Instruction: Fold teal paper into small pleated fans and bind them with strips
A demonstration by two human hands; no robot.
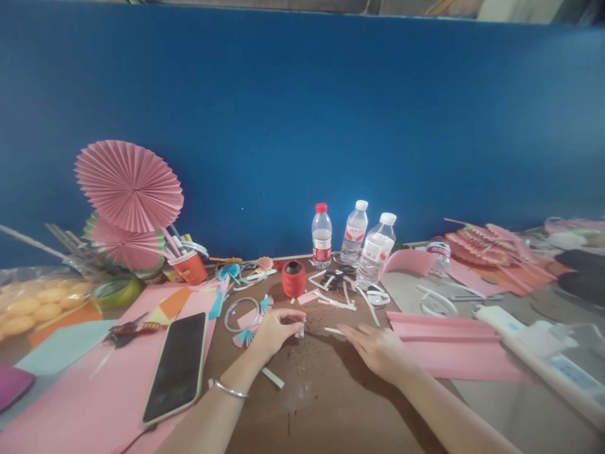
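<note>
My left hand [278,331], with a silver bangle at the wrist, is closed in a pinch above the brown table. A small pale bit shows at its fingertips, too small to name. To its right, my right hand [373,350] is low over the table, palm down, with a thin white strip [333,331] between its fingers. The strip's end points toward my left hand. Dark specks lie on the table between the hands. Beyond them stands a red spool of thread [293,280]. Folded blue paper fans [244,338] and a clear ring [231,315] lie beside my left hand.
A phone [177,369] lies on pink paper [89,384] at left. Pleated pink fans [130,186] stand by a red paper cup [191,268]. Water bottles [377,249] line the back near a blue partition [293,126]. Folded pink paper [454,350] and a power strip [534,353] are at right.
</note>
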